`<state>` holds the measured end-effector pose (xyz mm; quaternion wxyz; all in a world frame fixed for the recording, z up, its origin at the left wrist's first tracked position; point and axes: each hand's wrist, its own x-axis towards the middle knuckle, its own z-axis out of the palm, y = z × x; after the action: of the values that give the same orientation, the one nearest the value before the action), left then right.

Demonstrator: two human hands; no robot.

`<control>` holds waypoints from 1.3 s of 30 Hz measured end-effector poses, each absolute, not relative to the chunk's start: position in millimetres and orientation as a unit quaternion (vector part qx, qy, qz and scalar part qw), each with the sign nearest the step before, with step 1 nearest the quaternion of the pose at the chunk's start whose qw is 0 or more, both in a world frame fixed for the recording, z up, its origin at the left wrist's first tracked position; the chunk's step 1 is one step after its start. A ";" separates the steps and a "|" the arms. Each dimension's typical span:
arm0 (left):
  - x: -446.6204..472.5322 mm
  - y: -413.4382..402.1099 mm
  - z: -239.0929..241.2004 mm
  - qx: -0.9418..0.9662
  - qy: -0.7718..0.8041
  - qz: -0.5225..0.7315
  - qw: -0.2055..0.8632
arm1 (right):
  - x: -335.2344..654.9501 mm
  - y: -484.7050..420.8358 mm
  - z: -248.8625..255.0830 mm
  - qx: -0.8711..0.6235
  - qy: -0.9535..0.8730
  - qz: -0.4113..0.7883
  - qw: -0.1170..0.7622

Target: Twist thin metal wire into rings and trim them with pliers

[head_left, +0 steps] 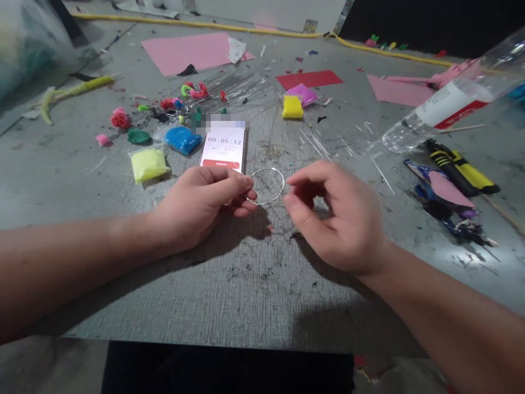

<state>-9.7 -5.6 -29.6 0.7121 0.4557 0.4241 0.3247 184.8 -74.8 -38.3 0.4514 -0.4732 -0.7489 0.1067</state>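
A thin silvery wire ring (283,183) is pinched at its left side between the thumb and fingers of my left hand (209,197). It is roughly round and held above the table. Just right of the ring, my right hand (338,213) is curled, with a small gap between thumb and forefinger. Nothing shows between those fingertips, and they look apart from the wire. Behind my left hand lies a phone (223,145) with a timer reading 00:05:12.
Packets of yellow (149,165) and blue clay (183,140) lie left of the phone. Loose wires (315,143) are scattered at centre right. A leaning plastic bottle (443,112) and black-and-yellow pliers (461,167) are at right. Pink paper (188,52) lies farther back.
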 end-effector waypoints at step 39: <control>-17.8 -4.4 -31.7 0.519 0.328 0.248 0.750 | 194.7 -72.0 -31.6 -0.306 -0.881 -0.141 0.332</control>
<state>-17.8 -4.4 -31.7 0.7497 0.5188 0.3277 0.2479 194.7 -72.0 -31.6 0.3318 -0.3056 -0.8812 -0.1413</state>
